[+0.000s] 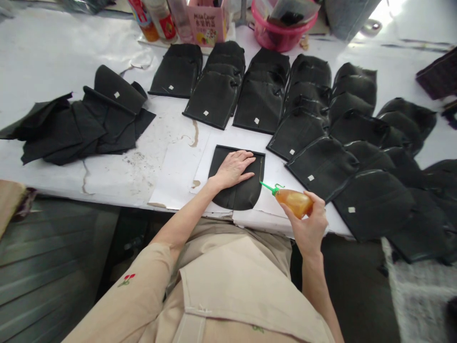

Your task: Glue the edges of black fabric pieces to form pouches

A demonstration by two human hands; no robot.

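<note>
A black piece with a straight top edge and a rounded bottom lies flat near the table's front edge. My left hand rests on it, palm down with fingers spread. In my right hand is a bottle of amber liquid, tilted so that its green nozzle points left. The nozzle tip is at the piece's right edge, where a thin glossy line runs upward.
Rows of black pieces cover the table's back and right side. A loose black pile lies left. Behind stand bottles, a pink box and a pink basket. The white table has stains.
</note>
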